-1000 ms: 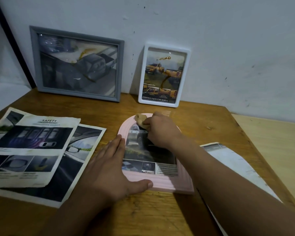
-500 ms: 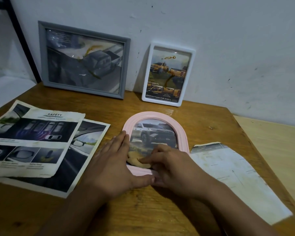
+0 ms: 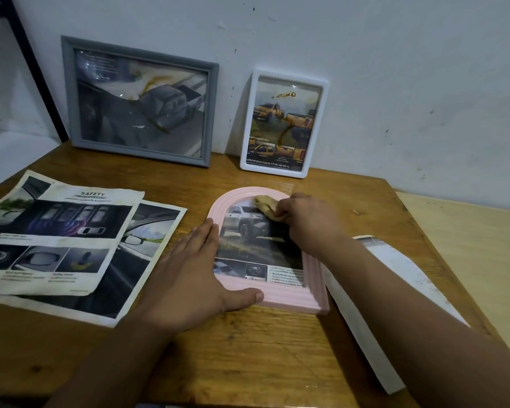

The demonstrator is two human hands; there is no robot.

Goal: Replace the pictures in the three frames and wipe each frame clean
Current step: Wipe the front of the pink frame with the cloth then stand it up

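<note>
right hand (image 3: 308,222): back up at the arched top of the pink frame (image 3: 312,278), was down at its bottom edge half a second ago
cloth (image 3: 267,205): goes up with it, now bunched on the upper glass

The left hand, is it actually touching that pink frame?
Touching. The head view shows the left hand lying flat against the left edge of the pink frame, its thumb resting along the bottom border.
</note>
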